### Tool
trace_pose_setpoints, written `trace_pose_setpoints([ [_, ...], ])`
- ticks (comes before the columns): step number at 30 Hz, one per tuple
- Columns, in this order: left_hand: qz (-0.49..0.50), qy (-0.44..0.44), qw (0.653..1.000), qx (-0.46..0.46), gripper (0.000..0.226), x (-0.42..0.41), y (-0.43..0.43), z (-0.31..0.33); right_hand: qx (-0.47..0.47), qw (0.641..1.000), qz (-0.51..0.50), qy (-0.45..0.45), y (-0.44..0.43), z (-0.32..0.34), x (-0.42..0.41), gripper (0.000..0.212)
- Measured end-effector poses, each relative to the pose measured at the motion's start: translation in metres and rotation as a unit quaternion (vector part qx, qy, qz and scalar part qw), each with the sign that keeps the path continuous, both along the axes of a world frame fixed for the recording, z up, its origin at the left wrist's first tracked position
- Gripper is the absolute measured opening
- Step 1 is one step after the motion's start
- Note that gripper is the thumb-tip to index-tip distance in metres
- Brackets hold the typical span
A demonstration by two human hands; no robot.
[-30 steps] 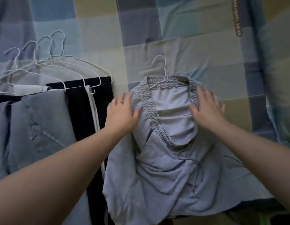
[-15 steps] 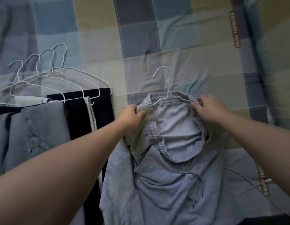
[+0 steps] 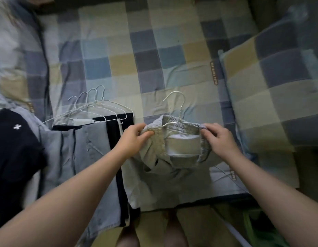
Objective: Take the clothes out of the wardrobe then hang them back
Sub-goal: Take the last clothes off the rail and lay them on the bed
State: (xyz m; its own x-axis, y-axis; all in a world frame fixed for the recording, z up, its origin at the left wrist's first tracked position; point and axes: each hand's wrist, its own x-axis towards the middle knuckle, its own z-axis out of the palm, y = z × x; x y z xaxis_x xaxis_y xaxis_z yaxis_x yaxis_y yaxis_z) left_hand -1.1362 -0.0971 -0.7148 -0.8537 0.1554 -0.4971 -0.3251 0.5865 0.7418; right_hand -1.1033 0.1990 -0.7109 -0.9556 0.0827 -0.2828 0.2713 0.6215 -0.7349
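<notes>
The grey sweatpants (image 3: pixel 165 168) lie crumpled on the bed, their elastic waistband (image 3: pixel 179 123) raised and stretched open toward 12 o'clock. The left hand (image 3: pixel 135 138) pinches it at 9 o'clock and the right hand (image 3: pixel 217 138) at 3 o'clock. A white wire hanger (image 3: pixel 180 116) sits inside the waistband, its hook pointing to 12 o'clock. At 9 o'clock from them lie grey trousers (image 3: pixel 90 148) and black trousers (image 3: pixel 112 132) on four white wire hangers (image 3: pixel 94 104), hooks fanned toward 12 o'clock. Further toward 9 o'clock lies a black garment (image 3: pixel 14 148) with a white cross mark.
</notes>
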Motion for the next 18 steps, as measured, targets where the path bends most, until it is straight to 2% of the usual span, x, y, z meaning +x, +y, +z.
trace_pose_setpoints([
  [3,-0.008,0.039,0.999,0.025,0.031,0.010,-0.006,0.064,-0.017,0.996,-0.050,0.072,-0.011,0.067,0.019,0.016],
  [7,-0.031,0.086,0.994,0.052,0.032,0.017,-0.018,0.139,0.007,0.981,-0.108,0.163,-0.033,0.151,0.038,0.014],
  [12,-0.041,0.154,0.982,0.096,0.027,0.015,-0.048,0.215,-0.065,0.932,-0.241,0.264,-0.061,0.263,0.067,0.012],
  [16,-0.057,0.230,0.962,0.140,0.022,0.011,-0.067,0.272,-0.126,0.939,-0.145,0.284,-0.082,0.326,0.109,0.019],
  [18,-0.077,0.263,0.948,0.161,0.021,0.011,-0.071,0.293,-0.095,0.954,-0.107,0.262,-0.092,0.343,0.124,0.020],
])
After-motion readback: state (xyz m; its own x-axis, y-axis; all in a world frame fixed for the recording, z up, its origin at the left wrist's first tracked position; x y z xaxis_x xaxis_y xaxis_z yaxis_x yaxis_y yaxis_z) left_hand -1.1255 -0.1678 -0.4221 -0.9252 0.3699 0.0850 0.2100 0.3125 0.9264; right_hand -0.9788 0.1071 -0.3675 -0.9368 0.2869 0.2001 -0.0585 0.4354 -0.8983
